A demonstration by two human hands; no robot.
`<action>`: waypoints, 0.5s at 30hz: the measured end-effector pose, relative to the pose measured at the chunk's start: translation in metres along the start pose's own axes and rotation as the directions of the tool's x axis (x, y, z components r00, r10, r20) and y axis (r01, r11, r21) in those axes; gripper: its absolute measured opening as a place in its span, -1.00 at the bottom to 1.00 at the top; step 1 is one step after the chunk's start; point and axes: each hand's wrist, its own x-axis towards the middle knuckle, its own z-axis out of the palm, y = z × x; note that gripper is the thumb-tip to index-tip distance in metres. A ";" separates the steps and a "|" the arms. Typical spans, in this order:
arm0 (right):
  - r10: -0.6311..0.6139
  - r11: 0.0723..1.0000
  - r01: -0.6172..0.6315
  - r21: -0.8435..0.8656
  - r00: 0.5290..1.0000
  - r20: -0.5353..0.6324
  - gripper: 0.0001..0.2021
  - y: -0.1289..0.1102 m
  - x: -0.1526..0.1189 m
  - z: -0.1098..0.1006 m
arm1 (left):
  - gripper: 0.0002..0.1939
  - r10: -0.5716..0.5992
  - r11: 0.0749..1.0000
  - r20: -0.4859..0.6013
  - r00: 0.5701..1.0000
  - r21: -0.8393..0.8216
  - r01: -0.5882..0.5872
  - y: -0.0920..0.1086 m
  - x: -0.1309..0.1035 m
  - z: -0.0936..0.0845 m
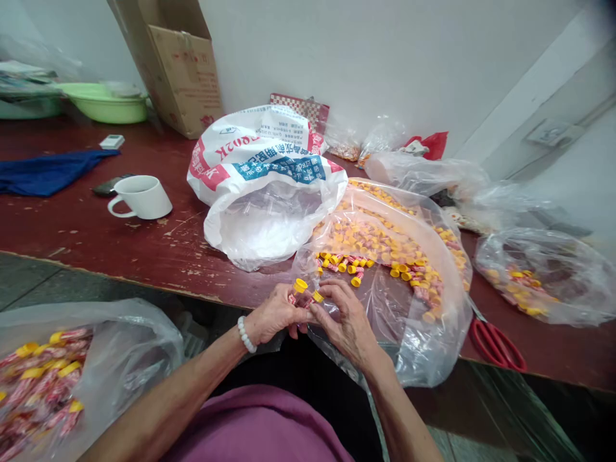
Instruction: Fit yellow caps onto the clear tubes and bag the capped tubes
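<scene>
At the front edge of the red table (187, 263), one yellow-capped piece (301, 286) is held by the curled left hand (275, 316), and another is pinched between thumb and finger of the right hand (350, 326). More are spread in a clear bag (433, 359). Red characters, apparently ending "02K", and white Chinese lettering on blue are printed on a white sack (264, 173).

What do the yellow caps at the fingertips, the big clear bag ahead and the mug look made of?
Yellow caps: probably moulded plastic; even, saturated colour, neat round rims.
Clear bag: thin plastic film, glossy; creases, glare, and capped pieces visible through it.
Mug: likely glazed ceramic; smooth and white, though plastic can't be ruled out.
</scene>
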 end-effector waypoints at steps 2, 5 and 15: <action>0.013 1.000 -0.013 0.003 0.999 -0.032 -0.94 0.003 -0.002 0.003 | -0.66 -0.002 1.000 0.004 1.000 -0.008 0.002 0.001 0.001 0.004; 0.057 0.997 -0.050 0.051 0.987 -0.153 -0.88 0.002 -0.004 0.008 | -0.66 0.015 1.000 0.010 1.000 -0.002 -0.015 0.007 0.002 0.007; -0.037 0.994 0.053 0.096 0.987 -0.158 -0.93 -0.019 0.000 0.002 | -0.85 0.062 0.956 0.001 0.998 0.286 -0.060 0.008 0.001 0.011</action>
